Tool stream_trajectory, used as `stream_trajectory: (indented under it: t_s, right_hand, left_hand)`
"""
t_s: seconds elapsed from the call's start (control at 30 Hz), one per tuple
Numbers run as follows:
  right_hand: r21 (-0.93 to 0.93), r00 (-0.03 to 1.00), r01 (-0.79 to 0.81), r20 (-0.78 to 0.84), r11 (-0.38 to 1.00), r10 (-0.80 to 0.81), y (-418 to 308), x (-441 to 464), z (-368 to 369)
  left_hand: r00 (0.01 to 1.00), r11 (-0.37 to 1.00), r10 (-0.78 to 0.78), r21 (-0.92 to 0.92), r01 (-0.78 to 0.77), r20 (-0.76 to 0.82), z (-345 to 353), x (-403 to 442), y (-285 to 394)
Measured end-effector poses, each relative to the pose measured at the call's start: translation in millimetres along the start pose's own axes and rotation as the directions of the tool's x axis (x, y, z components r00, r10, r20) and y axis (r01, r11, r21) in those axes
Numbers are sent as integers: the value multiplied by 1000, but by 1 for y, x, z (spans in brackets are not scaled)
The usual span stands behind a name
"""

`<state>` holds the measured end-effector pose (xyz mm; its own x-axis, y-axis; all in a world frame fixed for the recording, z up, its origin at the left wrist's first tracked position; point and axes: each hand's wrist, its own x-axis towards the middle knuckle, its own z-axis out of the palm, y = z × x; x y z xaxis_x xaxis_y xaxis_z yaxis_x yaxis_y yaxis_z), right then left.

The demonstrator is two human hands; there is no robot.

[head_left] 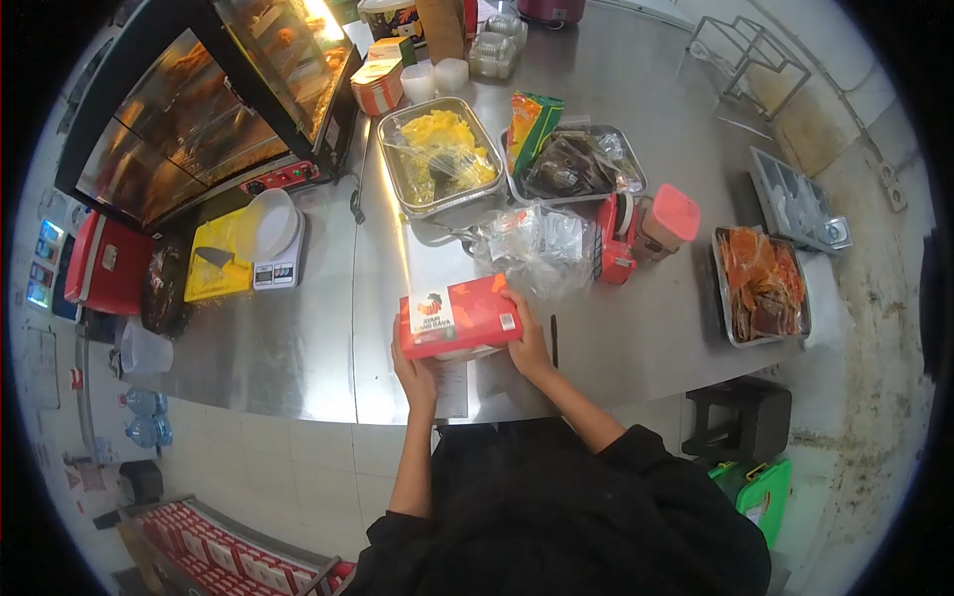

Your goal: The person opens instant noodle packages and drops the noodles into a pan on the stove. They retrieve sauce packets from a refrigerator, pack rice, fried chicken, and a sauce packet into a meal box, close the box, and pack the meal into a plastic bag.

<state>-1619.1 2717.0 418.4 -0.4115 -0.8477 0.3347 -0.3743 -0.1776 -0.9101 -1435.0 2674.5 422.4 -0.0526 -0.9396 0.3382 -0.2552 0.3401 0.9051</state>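
A red printed box [472, 313] with a white label is held between my two hands over the front of the metal table. My left hand [412, 372] grips its left end, and my right hand [529, 338] has its fingers on the right end. Some whitish material shows under the box's lower edge. Just beyond the box lie clear plastic bags [537, 238], beside a red tape dispenser [616, 238]. A paper sheet [452, 389] lies on the table below the box, and a dark pen-like stick [555, 341] is right of my right hand.
Farther back are a tray of yellow food [442, 159] and a tray of dark packets [586, 169]. A heated display case [209, 109], kitchen scale [278, 260] and yellow cutting board [219, 258] stand left. On the right are a tray of orange packets [760, 283] and a cutlery tray [795, 199].
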Motion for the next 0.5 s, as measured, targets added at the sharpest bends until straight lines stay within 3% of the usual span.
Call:
stream_trajectory:
  t_s: [0.1,0.13,0.2,0.27,0.33,0.37,0.43,0.5]
  right_hand:
    - [-159,992,-58,100,986,75,-26,31,-16]
    - [-157,991,-58,108,986,76,-23,36,-18]
    - [-200,965,-114,209,973,156,-16,39,-21]
    - [-139,971,-80,213,987,109,-15,23,-22]
    - [-83,974,-46,218,995,63,-8,10,-29]
    - [-155,955,-6,293,988,52,-2,6,-36]
    - [-225,927,34,370,974,53,-2,-2,-44]
    - [57,839,-174,531,983,118,-5,-6,-46]
  left_hand:
    - [994,973,-66,225,45,87,-11,22,22]
    - [994,972,-71,228,51,81,-12,26,35]
    - [939,940,-318,175,294,131,-17,35,56]
    - [915,929,-367,100,355,165,-23,33,46]
    - [946,994,8,96,-41,325,-34,26,12]
    - [887,967,-55,246,-67,458,-47,23,2]
    - [874,970,-21,221,-100,485,-49,16,-2]
    - [844,966,31,200,-162,536,-51,13,-4]
